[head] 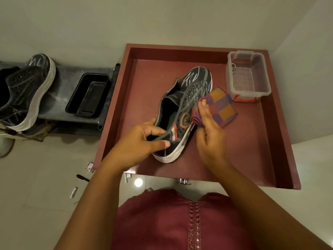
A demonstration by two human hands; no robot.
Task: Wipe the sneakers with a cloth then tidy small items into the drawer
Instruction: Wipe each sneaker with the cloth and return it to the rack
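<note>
Checked folded cloth (pixel 219 107) presses perforated black sneaker (pixel 189 98).

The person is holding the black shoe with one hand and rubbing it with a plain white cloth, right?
Not quite. The cloth is not plain white: the head view shows it checked in purple and orange. The rest holds: the left hand grips the black shoe at its heel, and the right hand presses the cloth against its side, over the drawer.
</note>
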